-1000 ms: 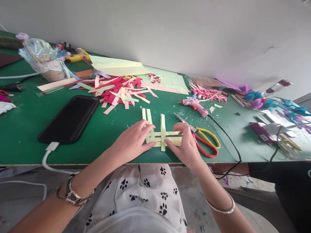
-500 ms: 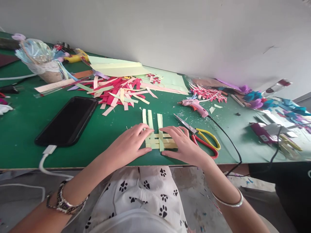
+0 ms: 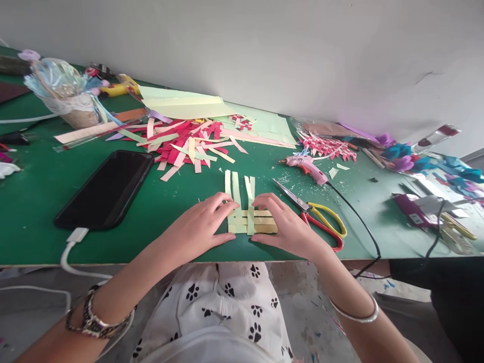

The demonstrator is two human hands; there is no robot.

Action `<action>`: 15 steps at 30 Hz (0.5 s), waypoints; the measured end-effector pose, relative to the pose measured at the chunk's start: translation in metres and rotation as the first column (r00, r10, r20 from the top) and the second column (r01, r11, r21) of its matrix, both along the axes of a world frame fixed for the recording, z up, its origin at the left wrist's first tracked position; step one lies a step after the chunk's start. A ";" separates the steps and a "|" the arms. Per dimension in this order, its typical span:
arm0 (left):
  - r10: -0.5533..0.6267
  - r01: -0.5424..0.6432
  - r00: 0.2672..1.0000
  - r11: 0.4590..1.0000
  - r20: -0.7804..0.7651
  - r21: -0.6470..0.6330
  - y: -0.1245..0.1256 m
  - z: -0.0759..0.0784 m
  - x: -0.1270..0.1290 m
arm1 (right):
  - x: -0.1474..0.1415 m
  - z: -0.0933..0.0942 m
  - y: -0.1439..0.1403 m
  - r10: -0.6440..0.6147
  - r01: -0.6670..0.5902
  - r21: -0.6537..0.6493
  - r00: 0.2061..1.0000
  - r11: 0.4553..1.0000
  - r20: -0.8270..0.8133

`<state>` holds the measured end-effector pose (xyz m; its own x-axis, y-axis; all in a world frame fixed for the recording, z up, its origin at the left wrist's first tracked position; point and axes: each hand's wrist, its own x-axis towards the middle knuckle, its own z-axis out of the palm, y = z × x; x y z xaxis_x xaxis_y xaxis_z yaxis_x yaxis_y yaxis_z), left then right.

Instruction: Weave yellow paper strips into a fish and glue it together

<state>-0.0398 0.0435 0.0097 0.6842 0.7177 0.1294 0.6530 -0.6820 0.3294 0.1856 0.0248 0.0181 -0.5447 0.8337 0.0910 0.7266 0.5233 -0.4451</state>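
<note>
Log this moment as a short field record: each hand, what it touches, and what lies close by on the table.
left hand: flat, fingertips on the left edge of the woven pale yellow paper strips
right hand: flat, fingers on the weave's right side
weave: three upright strips crossed by level ones, lying on the green table
right of weave: red and yellow handled scissors, pink glue gun
left of weave: black phone, plugged into a white cable
behind: heap of red, pink and yellow paper strips
</note>
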 end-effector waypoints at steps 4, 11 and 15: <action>-0.007 0.009 0.999 0.999 0.042 -0.048 0.000 0.000 -0.001 | -0.002 -0.002 -0.001 -0.006 0.005 0.030 0.998 1.000 0.063; -0.011 0.015 0.998 0.996 0.055 -0.089 0.001 0.000 0.000 | -0.002 0.002 0.005 0.032 -0.032 0.006 0.999 0.999 0.029; -0.021 0.026 0.997 0.997 0.069 -0.073 0.001 -0.001 -0.002 | 0.001 0.001 0.004 -0.015 0.014 0.010 0.999 1.000 0.039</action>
<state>-0.0422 0.0447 0.0091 0.6922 0.7111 0.1232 0.6117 -0.6688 0.4225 0.1865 0.0289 0.0187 -0.5360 0.8406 0.0780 0.7509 0.5170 -0.4109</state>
